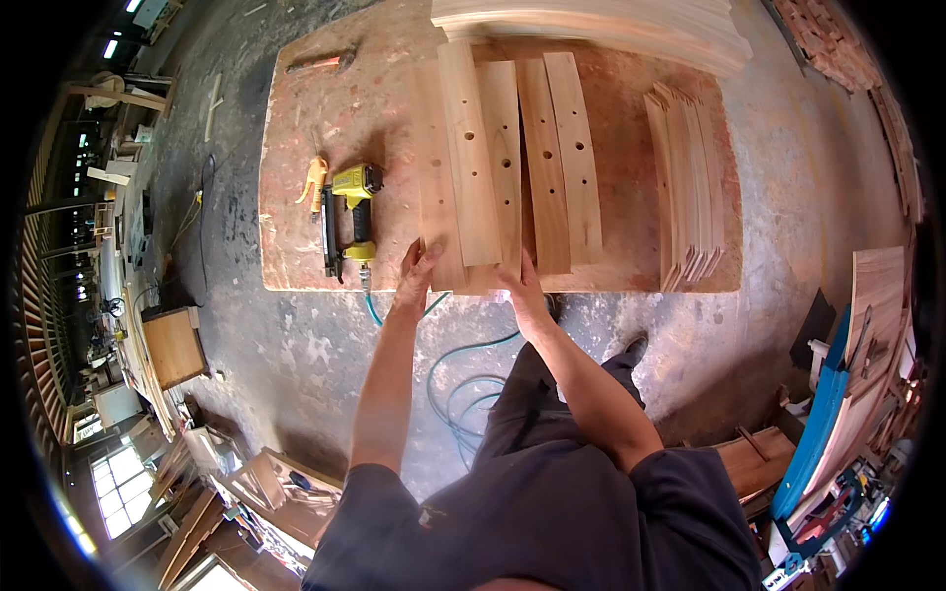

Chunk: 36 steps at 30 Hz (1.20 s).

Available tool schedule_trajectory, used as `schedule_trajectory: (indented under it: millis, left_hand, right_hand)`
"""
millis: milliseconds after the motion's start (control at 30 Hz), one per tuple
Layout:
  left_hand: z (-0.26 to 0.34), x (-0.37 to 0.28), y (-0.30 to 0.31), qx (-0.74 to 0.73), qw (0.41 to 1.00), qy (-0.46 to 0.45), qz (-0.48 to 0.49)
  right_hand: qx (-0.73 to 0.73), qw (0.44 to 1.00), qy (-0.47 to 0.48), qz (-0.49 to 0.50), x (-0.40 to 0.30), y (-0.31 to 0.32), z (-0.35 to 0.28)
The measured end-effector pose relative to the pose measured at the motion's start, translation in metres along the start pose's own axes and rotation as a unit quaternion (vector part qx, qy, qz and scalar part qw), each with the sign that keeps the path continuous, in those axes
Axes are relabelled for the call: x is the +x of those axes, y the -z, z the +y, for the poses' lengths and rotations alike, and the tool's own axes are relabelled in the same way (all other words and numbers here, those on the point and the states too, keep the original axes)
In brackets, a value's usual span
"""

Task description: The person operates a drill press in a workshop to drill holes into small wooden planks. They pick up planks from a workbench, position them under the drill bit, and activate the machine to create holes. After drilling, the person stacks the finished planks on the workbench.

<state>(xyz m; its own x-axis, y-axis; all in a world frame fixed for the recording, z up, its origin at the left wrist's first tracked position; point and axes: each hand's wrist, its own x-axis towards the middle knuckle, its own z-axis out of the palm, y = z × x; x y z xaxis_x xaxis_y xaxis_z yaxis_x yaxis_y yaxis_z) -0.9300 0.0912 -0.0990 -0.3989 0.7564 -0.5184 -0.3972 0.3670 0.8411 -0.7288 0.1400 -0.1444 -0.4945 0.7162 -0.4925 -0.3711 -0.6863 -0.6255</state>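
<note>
My left hand (419,273) grips the near end of the leftmost drilled wooden board (437,177), thumb on top. My right hand (523,287) holds the near end of another drilled board (504,140) a little to the right. Between them a drilled board (469,155) lies on top, overlapping its neighbours. Two more drilled boards (547,162) (576,155) lie to the right, beyond my right hand. Each of these boards has a larger hole between smaller ones. The undersides of the held boards are hidden.
On the worn worktable (621,133) lie a yellow-black pneumatic nailer (355,214), an orange air blow gun (315,181) and a hammer (321,64). Long boards (591,26) are stacked at the far edge, thin angled-end pieces (684,185) at the right. A green air hose (451,391) coils on the floor.
</note>
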Motion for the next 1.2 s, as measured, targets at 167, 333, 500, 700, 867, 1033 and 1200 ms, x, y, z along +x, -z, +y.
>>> schedule_trajectory:
  millis: [167,333,500,700,867,1033,1200]
  left_hand:
    - [-0.007,0.001,0.0,-0.032,0.999,-0.008,-0.011]
    - [-0.021,-0.009,-0.015,0.006,1.0,-0.003,-0.007]
    - [-0.018,-0.016,-0.024,-0.043,0.998,0.009,0.053]
    - [-0.008,-0.002,-0.008,0.001,0.999,0.033,0.033]
    - [-0.007,0.0,-0.015,0.002,0.999,-0.043,0.004]
    - [-0.001,-0.004,-0.016,-0.02,0.999,-0.023,-0.016]
    - [-0.019,0.002,-0.012,-0.005,0.999,-0.029,-0.039]
  right_hand:
    - [-0.165,0.984,0.059,0.041,-0.023,-0.008,-0.005]
    - [-0.146,0.986,0.074,0.031,-0.028,0.008,-0.012]
    - [-0.082,0.994,0.05,0.06,-0.025,0.007,-0.007]
    - [-0.071,0.996,0.049,0.021,-0.02,0.006,-0.006]
    - [-0.078,0.992,0.093,0.013,-0.014,-0.002,-0.004]
    - [-0.062,0.993,0.096,-0.003,-0.008,0.0,-0.008]
    - [-0.337,0.936,0.099,0.026,-0.02,0.017,-0.009]
